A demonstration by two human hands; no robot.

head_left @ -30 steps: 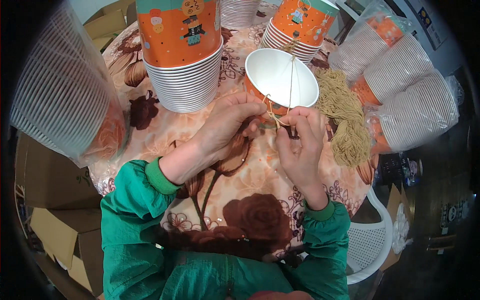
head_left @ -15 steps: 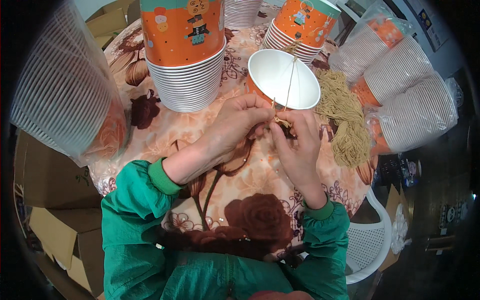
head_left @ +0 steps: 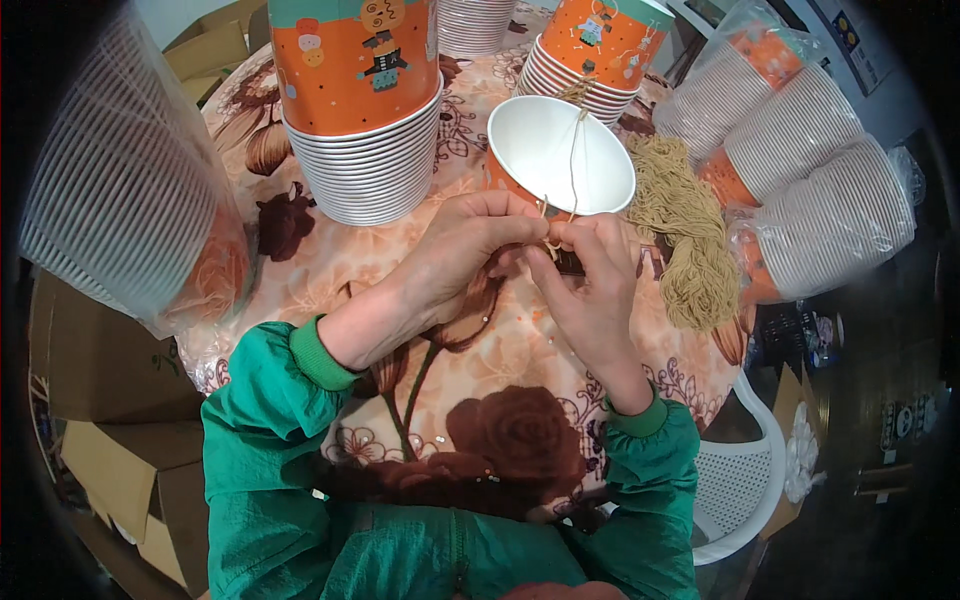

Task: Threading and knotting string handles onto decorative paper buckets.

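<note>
A paper bucket (head_left: 530, 150), orange outside and white inside, leans tilted on the table with its opening toward me. Tan string (head_left: 574, 160) crosses its mouth from the far rim to the near rim. At that near rim my left hand (head_left: 450, 250) pinches the string between thumb and fingers. My right hand (head_left: 597, 285) pinches string right beside it, and the fingertips of both hands almost touch. A short string end sticks up by the left fingertips. Whatever knot or loop lies between the fingers is mostly hidden.
A tan yarn skein (head_left: 685, 240) lies right of the bucket. Stacked buckets (head_left: 365, 160) stand behind my left hand, with another stack (head_left: 590, 60) at the back. Bagged bucket stacks (head_left: 810, 215) line the right; another bagged stack (head_left: 130, 180) stands left. Cardboard boxes (head_left: 130, 460) and a white chair (head_left: 740, 480) flank the table.
My right fingertips have closed in against the left ones and now cover most of the string bits that showed between them. The bucket sits slightly further left in view.
</note>
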